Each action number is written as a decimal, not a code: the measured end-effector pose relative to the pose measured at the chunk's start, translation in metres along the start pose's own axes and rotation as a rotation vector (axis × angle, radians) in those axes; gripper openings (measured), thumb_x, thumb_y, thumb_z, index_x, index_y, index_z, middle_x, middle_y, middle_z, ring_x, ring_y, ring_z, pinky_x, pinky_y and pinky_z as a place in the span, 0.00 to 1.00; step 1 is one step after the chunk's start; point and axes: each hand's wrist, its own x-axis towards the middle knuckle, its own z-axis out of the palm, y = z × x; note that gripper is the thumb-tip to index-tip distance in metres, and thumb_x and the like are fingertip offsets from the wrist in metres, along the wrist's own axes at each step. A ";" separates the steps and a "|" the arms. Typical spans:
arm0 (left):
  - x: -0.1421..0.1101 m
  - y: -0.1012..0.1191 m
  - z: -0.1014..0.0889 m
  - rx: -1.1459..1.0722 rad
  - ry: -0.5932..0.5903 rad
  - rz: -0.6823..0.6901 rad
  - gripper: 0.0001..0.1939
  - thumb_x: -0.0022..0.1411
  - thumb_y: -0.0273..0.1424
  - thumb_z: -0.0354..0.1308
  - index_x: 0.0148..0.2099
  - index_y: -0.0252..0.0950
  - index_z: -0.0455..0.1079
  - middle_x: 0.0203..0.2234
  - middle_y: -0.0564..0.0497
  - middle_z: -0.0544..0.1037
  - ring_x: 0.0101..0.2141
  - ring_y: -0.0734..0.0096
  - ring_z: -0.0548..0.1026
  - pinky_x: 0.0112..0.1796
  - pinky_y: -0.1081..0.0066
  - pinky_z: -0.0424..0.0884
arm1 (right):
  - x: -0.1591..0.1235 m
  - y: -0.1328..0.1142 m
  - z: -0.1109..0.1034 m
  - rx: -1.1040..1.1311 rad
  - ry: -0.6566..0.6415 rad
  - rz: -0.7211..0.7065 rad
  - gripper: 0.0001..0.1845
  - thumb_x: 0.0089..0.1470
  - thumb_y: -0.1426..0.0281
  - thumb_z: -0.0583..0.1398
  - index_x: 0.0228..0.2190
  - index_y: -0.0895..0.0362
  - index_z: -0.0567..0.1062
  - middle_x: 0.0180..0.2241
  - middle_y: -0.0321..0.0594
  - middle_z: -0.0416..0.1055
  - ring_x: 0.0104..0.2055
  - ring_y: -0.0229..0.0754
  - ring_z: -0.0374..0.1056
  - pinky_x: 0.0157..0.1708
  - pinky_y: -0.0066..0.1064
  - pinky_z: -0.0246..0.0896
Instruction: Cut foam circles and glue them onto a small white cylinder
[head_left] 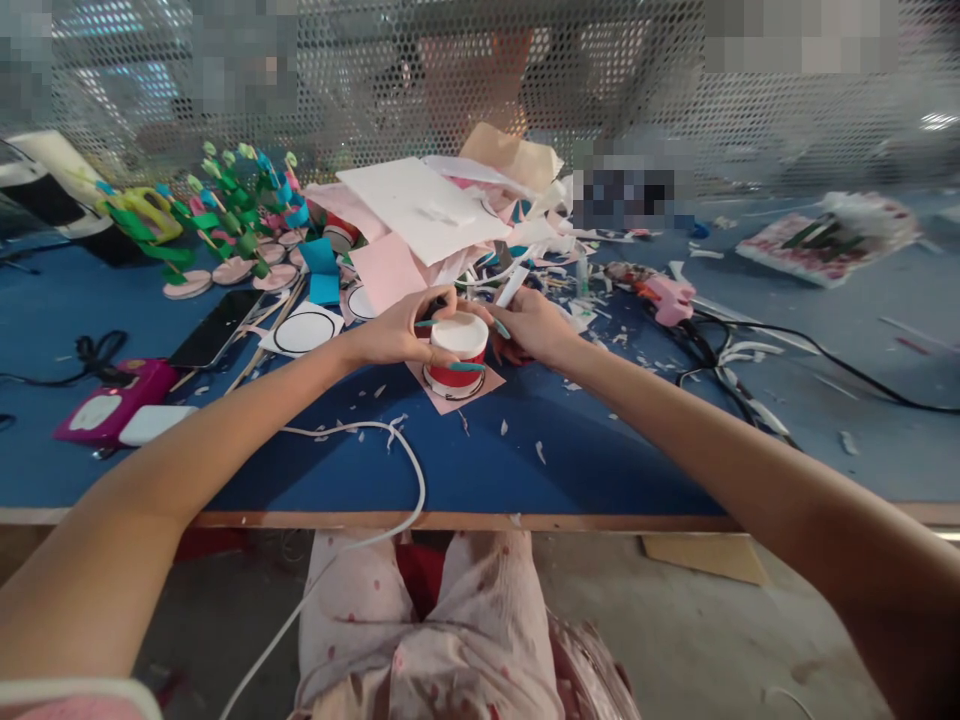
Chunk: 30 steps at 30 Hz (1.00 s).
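Note:
A round red and white container (459,340) stands on a square of pink paper (450,402) near the middle of the table. Part of a black line shows on the paper around its base. My left hand (401,328) grips the container from the left, fingers wrapped about its side. A small black piece (437,306) is by those fingers; I cannot tell if it is held. In my right hand (538,322) is a white pen (513,286), slanted beside the container's right side. The pen's tip is hidden behind the fingers.
Behind lies a heap of white and pink sheets (420,205). Paper with a drawn circle (304,331), a phone (216,328) and green paper plants (247,220) are leftward. A pink glue gun (670,298) with cables is rightward. A white cable (416,470) crosses the front edge.

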 end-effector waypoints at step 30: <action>0.000 -0.003 0.001 -0.007 0.025 0.006 0.27 0.39 0.39 0.73 0.32 0.36 0.59 0.46 0.38 0.75 0.49 0.56 0.72 0.49 0.58 0.65 | 0.003 0.002 0.005 0.117 0.016 0.043 0.10 0.53 0.71 0.61 0.24 0.55 0.65 0.09 0.26 0.58 0.10 0.30 0.52 0.10 0.22 0.47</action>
